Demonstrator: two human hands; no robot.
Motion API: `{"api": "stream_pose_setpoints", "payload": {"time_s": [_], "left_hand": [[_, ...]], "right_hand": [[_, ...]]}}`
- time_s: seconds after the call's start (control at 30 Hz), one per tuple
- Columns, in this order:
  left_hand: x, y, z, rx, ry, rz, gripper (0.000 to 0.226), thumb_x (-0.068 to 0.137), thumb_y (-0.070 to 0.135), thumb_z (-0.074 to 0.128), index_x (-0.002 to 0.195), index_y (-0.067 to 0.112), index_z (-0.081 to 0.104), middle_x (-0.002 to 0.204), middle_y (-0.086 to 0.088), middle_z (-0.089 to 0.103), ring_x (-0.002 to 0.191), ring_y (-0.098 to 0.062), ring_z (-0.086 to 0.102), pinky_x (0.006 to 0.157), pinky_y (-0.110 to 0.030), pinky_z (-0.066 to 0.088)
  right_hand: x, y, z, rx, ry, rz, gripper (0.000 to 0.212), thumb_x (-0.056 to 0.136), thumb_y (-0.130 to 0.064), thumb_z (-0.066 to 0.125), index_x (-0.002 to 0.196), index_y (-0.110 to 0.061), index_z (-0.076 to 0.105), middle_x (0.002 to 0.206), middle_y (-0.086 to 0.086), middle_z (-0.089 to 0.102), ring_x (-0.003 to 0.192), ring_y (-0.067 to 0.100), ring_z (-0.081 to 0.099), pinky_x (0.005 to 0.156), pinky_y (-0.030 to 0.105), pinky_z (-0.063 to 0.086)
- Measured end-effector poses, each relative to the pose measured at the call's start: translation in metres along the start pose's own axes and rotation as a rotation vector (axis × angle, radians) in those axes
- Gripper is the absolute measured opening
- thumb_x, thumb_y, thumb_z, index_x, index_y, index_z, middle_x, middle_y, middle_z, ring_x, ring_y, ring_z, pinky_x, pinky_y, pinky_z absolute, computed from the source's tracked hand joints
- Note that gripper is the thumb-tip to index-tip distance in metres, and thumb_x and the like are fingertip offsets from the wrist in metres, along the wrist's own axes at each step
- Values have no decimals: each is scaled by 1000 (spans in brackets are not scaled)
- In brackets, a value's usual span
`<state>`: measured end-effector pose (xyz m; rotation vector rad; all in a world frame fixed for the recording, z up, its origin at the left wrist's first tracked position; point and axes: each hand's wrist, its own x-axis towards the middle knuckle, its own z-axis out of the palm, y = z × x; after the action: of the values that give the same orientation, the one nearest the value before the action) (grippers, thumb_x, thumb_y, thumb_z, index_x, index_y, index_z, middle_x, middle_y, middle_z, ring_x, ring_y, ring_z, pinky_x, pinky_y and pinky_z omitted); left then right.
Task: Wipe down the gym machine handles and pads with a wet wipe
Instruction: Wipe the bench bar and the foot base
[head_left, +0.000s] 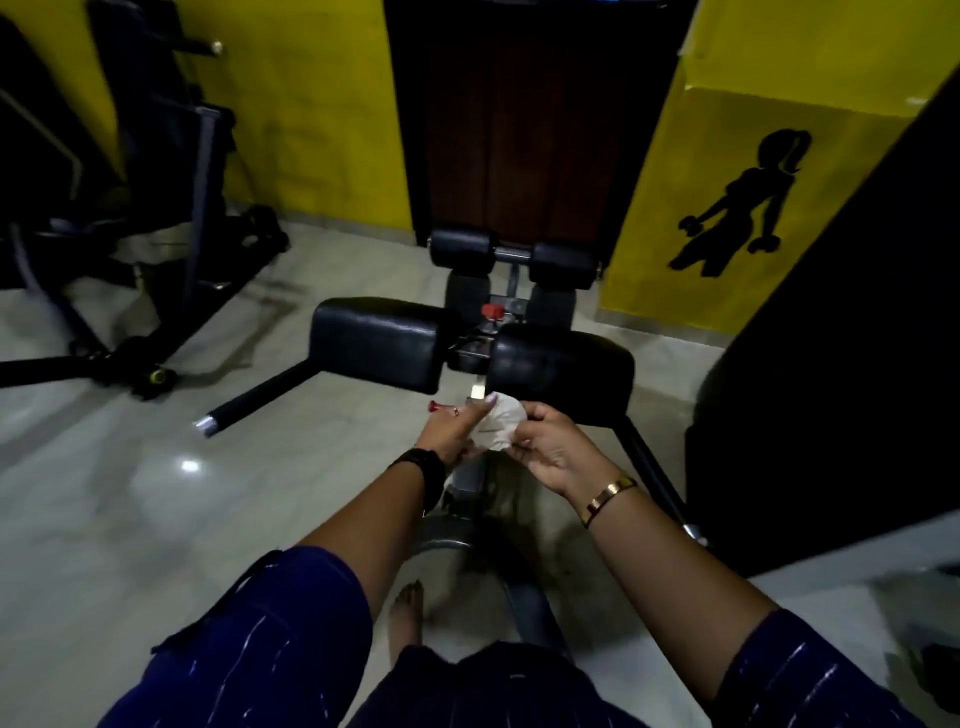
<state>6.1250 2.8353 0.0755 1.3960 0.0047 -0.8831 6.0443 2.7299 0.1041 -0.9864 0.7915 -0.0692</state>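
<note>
Both hands meet mid-frame on a crumpled white wet wipe (496, 427), held in the air just in front of the bench's pads and not touching them. The left hand (456, 428) grips the wipe's left side, with one finger stretched up along it. The right hand (546, 448) pinches the right edge with curled fingers.

The machine is a hyperextension bench with a left thigh pad (379, 340) and a right thigh pad (563, 366), both black, and a gap between them. A red adjustment knob (492, 310) sits in that gap, and the foot rollers (462, 248) are further back. A second red pin knob (433, 406) is just beside the left hand. The left handle bar (249, 401), chrome-tipped, sticks out low and unobstructed. The right handle bar (655, 470) runs partly under the right wrist.

There is a black band (427, 467) on the left wrist and a gold bracelet (611, 493) on the right. A bare foot (408, 613) stands on the pale tile floor (104, 493). Around the bench are another gym machine (156, 182) far left, a dark wooden door (519, 130) behind, a yellow wall with a black silhouette decal (743, 202), and a black column (857, 338) crowding the right side.
</note>
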Motion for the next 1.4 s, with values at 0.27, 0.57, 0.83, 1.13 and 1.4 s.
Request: {"api": "stream_pose_setpoints", "payload": {"time_s": [0.27,0.57,0.83,1.13,1.4], "left_hand": [[-43,12,-62,-135,195,70,21,97,-6,47,115,-8,58,68,-6,69,51,-7,65,53,-16,53],[-57,12,-117,-322,358,142,22,99,0,48,117,0,60,92,-12,65,78,-19,64,62,-19,57],[-55,28,-179,-253,378,156,29,91,-8,59,111,12,53,94,-10,64,78,-18,64,62,-19,57],[-39,59,-240,-400,430,235,22,94,-12,47,94,6,59,74,-8,69,62,-12,67,63,-17,55],[-32,42,-311,-163,764,318,38,102,6,42,139,1,49,144,-9,49,131,-14,44,102,-17,31]], "right_hand": [[1,18,62,-5,-141,71,25,93,14,39,87,-7,52,61,6,62,44,6,58,57,22,50],[10,43,121,-70,-249,140,15,94,3,49,88,-10,55,87,13,62,65,17,63,55,21,54],[26,58,183,-177,-256,162,6,94,-9,58,88,-10,56,82,10,65,72,19,63,61,27,53],[53,58,247,-66,-232,197,13,101,-11,43,96,-8,54,87,13,64,68,24,64,54,32,58],[78,85,274,-16,-319,178,13,91,11,52,94,-2,50,98,19,60,84,30,63,62,29,60]]}}
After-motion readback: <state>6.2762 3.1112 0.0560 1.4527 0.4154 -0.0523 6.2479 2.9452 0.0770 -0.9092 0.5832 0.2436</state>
